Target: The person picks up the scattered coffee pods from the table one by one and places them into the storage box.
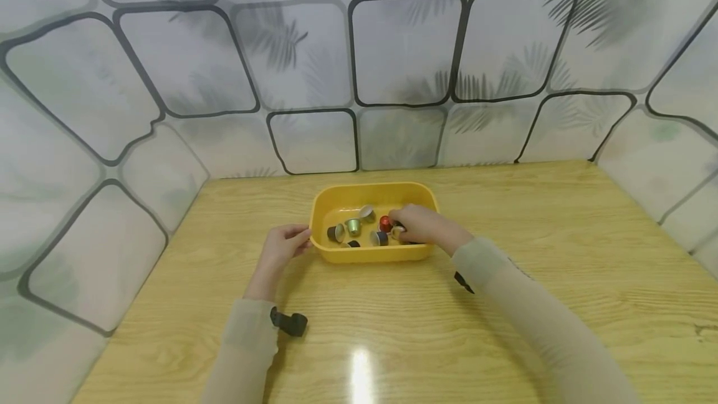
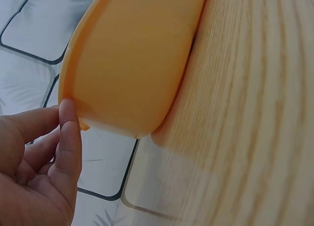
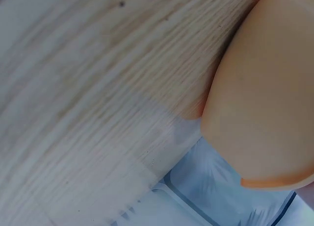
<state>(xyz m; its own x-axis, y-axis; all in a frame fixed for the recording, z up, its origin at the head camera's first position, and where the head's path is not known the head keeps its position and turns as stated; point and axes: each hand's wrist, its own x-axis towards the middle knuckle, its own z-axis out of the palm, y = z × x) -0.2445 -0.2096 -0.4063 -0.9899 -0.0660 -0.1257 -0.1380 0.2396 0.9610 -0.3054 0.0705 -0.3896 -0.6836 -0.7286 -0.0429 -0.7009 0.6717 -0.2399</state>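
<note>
A yellow plastic bin [image 1: 371,255] stands on the wooden table with several coffee capsules inside. At its left end my left hand [image 1: 278,247] pinches the rim between thumb and fingers; the left wrist view shows the fingertips [image 2: 68,113] at the bin's edge. My right hand [image 1: 422,226] reaches over the right side into the bin, its fingers bent down among the capsules. Close to those fingertips lie a red capsule [image 1: 385,224] and a pale-topped one [image 1: 397,232]. Whether the fingers grip one is hidden. Further left are a green capsule [image 1: 353,226] and a dark one [image 1: 335,233].
The pale wooden table [image 1: 348,304] extends around the bin on all sides. Behind it and at both sides hangs a patterned fabric backdrop [image 1: 404,48]. A black wrist camera [image 1: 290,323] is strapped at the left sleeve.
</note>
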